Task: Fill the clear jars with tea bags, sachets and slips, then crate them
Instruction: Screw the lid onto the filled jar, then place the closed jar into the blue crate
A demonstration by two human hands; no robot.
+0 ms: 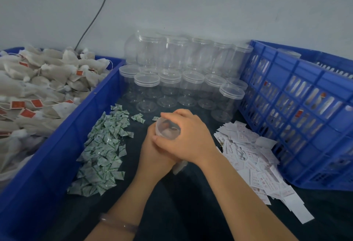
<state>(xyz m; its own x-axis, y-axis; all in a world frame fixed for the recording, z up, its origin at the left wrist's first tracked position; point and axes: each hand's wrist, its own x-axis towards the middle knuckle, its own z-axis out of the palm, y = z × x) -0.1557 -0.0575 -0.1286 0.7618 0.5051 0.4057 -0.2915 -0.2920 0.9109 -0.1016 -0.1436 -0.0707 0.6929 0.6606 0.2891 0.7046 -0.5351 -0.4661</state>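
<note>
A: Where's the work, reckoned from the slatted blue crate (pixel 298 110)?

B: Just beside its near corner. Both hands clasp one clear jar (pixel 167 130), tipped toward the camera.

A: Grip?

B: Right hand (pixel 188 139) is curled over the lid end; left hand (pixel 152 154) is wrapped beneath. Likely light, thin-walled, slick plastic: hold the barrel, not the lid.

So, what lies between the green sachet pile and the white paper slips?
Head view: both hands, left and right, holding a clear plastic jar.
</note>
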